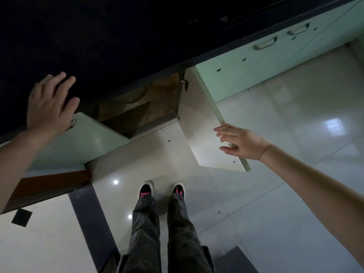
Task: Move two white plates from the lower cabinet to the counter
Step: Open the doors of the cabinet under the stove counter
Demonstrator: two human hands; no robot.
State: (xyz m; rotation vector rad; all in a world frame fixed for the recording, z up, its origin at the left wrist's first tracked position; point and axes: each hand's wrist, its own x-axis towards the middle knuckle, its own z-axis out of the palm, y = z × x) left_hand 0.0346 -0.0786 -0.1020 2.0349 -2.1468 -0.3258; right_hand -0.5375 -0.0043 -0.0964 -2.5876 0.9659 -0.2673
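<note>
your right forearm reaches in from the near right. your right hand (238, 141) has loose, nearly straight fingers touching the outer edge of the open right door (202, 123) of the lower cabinet (149, 107). your left hand (50, 103) is spread wide and holds nothing, over the near edge of the dark counter (98, 36), above the open left door (92, 138). inside the dim cabinet a pale curved rim (137, 97) shows; you can't tell whether it's a plate, or which way it lies.

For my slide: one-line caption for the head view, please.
Right hand at edge of open cabinet door; left hand over dark counter.
</note>
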